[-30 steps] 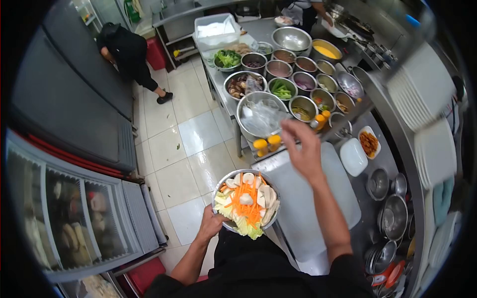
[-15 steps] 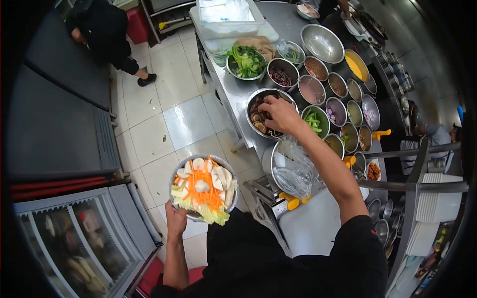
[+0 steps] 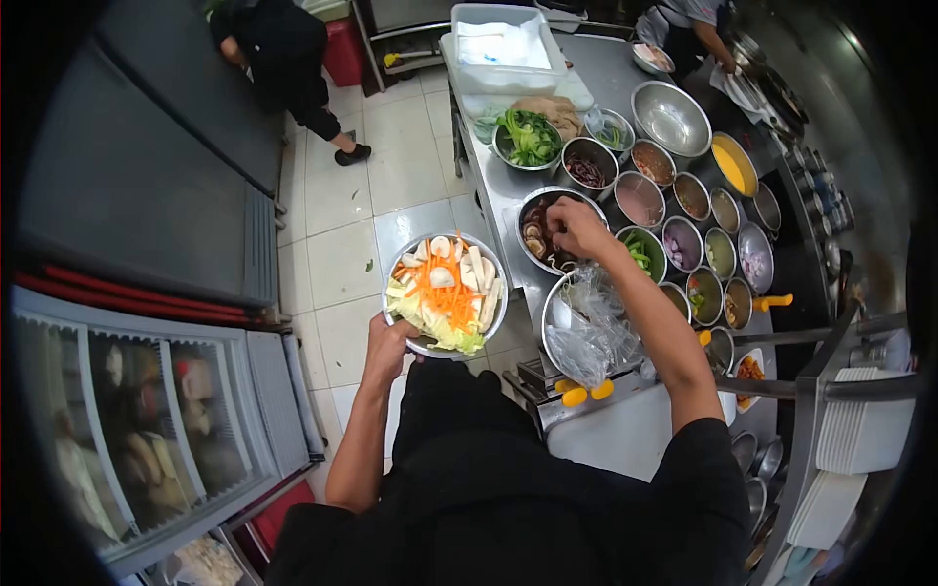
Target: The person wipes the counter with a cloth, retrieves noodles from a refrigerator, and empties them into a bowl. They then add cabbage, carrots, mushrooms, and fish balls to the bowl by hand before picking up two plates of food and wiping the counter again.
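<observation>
The left hand (image 3: 388,344) grips the near rim of a round steel bowl (image 3: 445,294) heaped with shredded orange carrot, pale cabbage and white slices, holding it out over the tiled floor, just left of the long steel surface (image 3: 498,190). The right hand (image 3: 578,227) reaches into a wider steel bowl of dark brown mushroom pieces (image 3: 543,232) near the centre of the frame, its fingers curled down and bunched together over the pieces; whether they already pinch any cannot be told from this angle. To do this pick well, the fingers should close on a modest clump and lift straight up, so nothing drags over the rim. The filled bowl is better kept level and brought close beside the mushroom bowl, since the heap stands above its edge and a tilt could spill cabbage onto the floor. The carry across the gap should be short and low. Just below the forearm, a steel bowl lined with crumpled clear plastic (image 3: 584,332) sits close enough for the sleeve to catch; to the right of the mushrooms stand rows of small steel tubs of chopped ingredients (image 3: 690,244).
</observation>
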